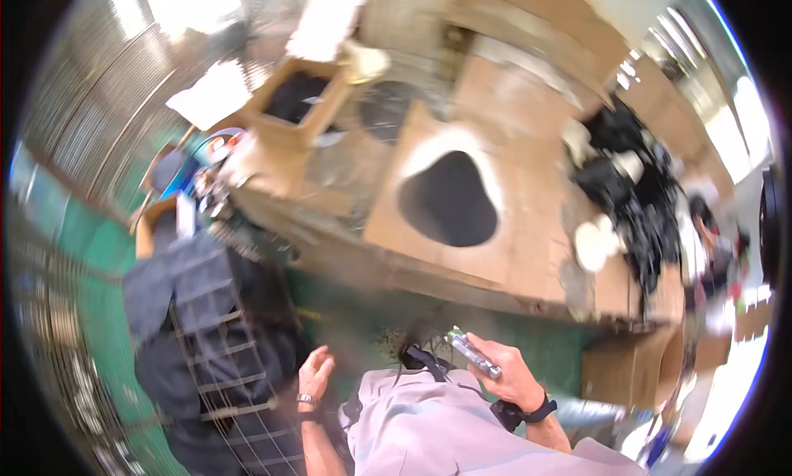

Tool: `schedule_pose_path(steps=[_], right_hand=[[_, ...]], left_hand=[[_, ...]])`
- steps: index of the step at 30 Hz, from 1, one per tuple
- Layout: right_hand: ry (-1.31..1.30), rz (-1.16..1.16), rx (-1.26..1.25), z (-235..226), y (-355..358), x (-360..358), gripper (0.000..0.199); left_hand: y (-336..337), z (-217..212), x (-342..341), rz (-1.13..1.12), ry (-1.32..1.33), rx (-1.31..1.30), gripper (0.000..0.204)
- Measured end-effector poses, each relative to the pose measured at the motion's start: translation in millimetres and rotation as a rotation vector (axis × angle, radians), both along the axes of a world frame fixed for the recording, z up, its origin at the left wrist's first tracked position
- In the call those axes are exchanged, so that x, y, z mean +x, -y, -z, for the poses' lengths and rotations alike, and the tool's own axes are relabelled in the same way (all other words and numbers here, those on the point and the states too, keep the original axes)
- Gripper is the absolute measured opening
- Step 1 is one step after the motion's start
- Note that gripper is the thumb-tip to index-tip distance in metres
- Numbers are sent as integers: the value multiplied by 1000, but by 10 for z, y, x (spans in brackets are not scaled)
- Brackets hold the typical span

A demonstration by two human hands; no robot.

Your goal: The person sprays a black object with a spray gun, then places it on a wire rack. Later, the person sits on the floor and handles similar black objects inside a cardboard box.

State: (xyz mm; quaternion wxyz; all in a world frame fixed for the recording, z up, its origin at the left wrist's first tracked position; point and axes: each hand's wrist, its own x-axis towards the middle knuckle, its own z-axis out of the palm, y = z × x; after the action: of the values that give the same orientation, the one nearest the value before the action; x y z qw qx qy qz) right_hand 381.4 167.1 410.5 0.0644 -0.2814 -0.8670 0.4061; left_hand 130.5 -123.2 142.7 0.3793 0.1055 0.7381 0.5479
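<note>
Just beyond the shirt (421,422), the right hand (509,370) has its fingers closed round one slim grey-and-green object (473,355), whose long axis slants forward and leftward, green end away from the palm. Ahead of that hand and slightly to its left, on the table (536,257), lies one rounded black shape (450,200), well apart from the fingers; the left hand (316,373), farther from it, is loosely half-curled with nothing visible in it, near one dark stack (198,311). On the table also stand one open box (279,135) and, at right, one black heap (631,191); its pale pieces (596,243) are too blurred to count.
</note>
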Motion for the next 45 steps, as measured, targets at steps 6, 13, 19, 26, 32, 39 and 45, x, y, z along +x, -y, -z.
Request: schedule_pose_path(steps=[6,13,19,26,32,39,45], right_hand=[[-54,431,38,-320,-200,831,56],[-189,622,134,-277,-653,1087,59],[-245,513,66,-231,-1154,1032,58],[-186,227,-56,-170,-1364,992,75],[-155,272,-103,-297,-1287,886,79],[-92,499,-127,-301,-1010,976,62],[-128,734,-64,-251,-845,1143,51]], left_hand=[[-124,1192,90,186,111,-393,38],[-51,1300,206,-43,550,-570,21],[-415,1168,327,-244,530,-400,22],[-683,1227,210,-34,407,-398,41],[-393,1609,-284,266,356,-305,44],[-892,1312,-444,-149,634,-270,22],[-1184,1286,-477,-43,549,-367,15]])
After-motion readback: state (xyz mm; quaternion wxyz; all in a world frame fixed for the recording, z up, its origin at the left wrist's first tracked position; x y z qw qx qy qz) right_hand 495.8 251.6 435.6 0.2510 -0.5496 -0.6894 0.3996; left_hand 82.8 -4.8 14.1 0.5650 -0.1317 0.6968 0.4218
